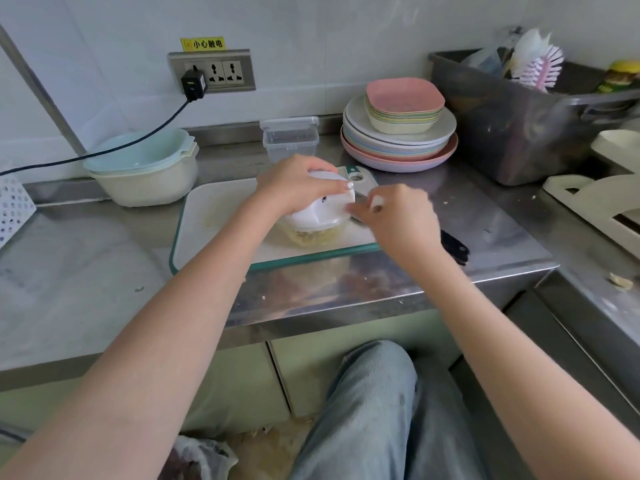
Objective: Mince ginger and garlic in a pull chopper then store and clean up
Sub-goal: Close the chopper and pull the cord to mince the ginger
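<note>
The pull chopper (320, 216), a clear cup with a white lid, stands on the white cutting board (214, 216) with the green rim. Pale yellow minced bits show through its cup. My left hand (294, 185) presses down on top of the lid. At the lid's right side, my right hand (398, 216) pinches a small white pull handle; it is blurred. A black knife handle (455, 245) lies on the counter just right of the board, partly hidden by my right wrist. An empty clear storage box (290, 147) with its lid stacked on it stands behind the board.
Stacked mint and cream bowls (145, 171) sit at the back left under a wall socket with a black cable. Pastel plates and square dishes (398, 133) are stacked at the back right. A grey bin (512, 133) holds brushes. The steel counter's front edge (346, 313) is close.
</note>
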